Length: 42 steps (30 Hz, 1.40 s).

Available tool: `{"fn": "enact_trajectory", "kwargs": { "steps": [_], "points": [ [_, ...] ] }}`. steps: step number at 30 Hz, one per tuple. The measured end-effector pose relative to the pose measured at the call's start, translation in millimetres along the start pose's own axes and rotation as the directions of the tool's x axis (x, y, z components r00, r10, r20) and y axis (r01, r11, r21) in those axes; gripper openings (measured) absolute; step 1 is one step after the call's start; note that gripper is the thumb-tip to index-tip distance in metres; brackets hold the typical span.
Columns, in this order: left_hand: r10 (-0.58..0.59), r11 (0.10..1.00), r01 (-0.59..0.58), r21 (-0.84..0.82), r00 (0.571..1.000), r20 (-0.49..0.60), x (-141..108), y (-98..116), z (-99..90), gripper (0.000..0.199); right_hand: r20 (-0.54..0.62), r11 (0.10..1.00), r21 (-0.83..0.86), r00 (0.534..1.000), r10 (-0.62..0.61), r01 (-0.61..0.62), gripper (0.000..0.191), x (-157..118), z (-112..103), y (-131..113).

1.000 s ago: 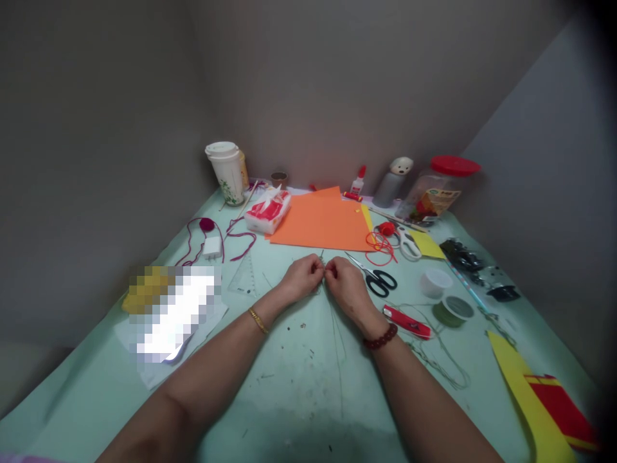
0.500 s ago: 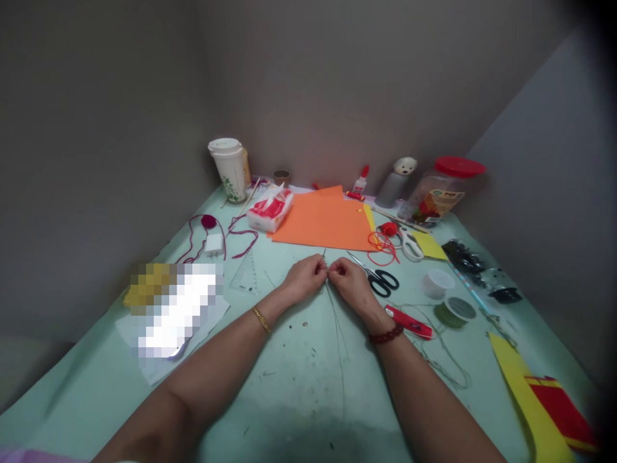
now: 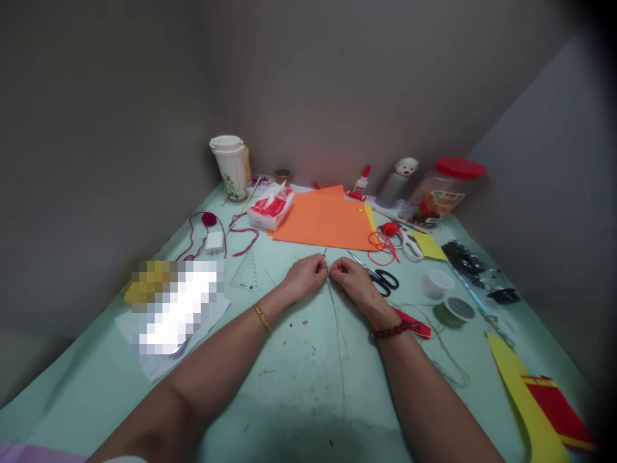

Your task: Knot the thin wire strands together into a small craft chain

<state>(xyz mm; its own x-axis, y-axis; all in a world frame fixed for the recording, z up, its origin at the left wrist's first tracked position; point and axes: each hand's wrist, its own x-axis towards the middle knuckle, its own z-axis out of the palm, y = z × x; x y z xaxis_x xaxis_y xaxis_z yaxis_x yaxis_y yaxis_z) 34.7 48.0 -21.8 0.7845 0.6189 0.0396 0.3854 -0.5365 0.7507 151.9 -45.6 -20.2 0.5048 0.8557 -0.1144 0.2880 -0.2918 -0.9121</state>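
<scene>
Near the middle of the table, my left hand [image 3: 306, 276] and my right hand [image 3: 351, 278] are almost touching, both closed in a pinch. Between them runs a thin green cord [image 3: 338, 328], whose loose strands trail down the table towards me. A short end of it pokes up past my left fingertips; the part inside the fingers is hidden. Just right of my right hand lie black-handled scissors [image 3: 387, 281]. My right wrist partly covers a red utility knife [image 3: 418, 323].
Orange paper [image 3: 322, 222] lies ahead, beside a tissue pack [image 3: 271, 207]. To the right are red cord [image 3: 383, 247], white-handled scissors [image 3: 411, 246], a spool of green cord [image 3: 454, 313] and a clear jar [image 3: 436, 199]. At left are a set square [image 3: 247, 275] and a cup [image 3: 229, 168].
My right wrist has turned and shifted slightly, covering more of the red utility knife. Both hands keep their pinch on the cord in nearly the same place.
</scene>
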Motion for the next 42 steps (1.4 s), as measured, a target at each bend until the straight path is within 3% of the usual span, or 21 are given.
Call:
{"fn": "enact_trajectory", "kwargs": {
  "steps": [8, 13, 23, 31, 38, 42],
  "points": [
    [-0.056, 0.993, 0.062, -0.102, 0.997, 0.06, 0.3, 0.9, -2.9, 0.012, -0.017, 0.994, -0.105, 0.999, -0.036, 0.034, 0.004, -0.1, -1.0, -0.4],
    [-0.121, 0.962, 0.155, -0.227, 0.98, 0.158, 2.6, -0.7, -5.9, 0.022, -0.003, 0.998, -0.05, 0.999, -0.045, 0.045, 0.004, -3.1, -0.9, -1.8],
    [-0.102, 0.964, 0.125, -0.235, 0.989, 0.107, 4.1, -7.1, 3.1, 0.019, -0.002, 0.996, -0.062, 0.998, -0.059, 0.058, 0.004, -4.1, -0.7, -4.3],
    [-0.135, 0.991, 0.135, -0.025, 0.991, -0.006, -2.9, 10.7, -2.2, 0.01, -0.011, 0.976, -0.193, 0.995, -0.101, 0.097, 0.004, -3.7, -1.1, -5.2],
    [-0.175, 0.983, 0.175, -0.048, 0.985, 0.014, -3.8, 10.7, -3.0, 0.011, -0.035, 0.955, -0.28, 0.993, -0.113, 0.099, 0.004, -5.7, -2.7, -9.5],
    [-0.2, 0.979, 0.2, -0.026, 0.98, 0.01, -3.4, 12.0, -3.0, 0.012, -0.058, 0.925, -0.348, 0.981, -0.183, 0.152, 0.007, -6.9, -0.4, -12.0]
  ]
}}
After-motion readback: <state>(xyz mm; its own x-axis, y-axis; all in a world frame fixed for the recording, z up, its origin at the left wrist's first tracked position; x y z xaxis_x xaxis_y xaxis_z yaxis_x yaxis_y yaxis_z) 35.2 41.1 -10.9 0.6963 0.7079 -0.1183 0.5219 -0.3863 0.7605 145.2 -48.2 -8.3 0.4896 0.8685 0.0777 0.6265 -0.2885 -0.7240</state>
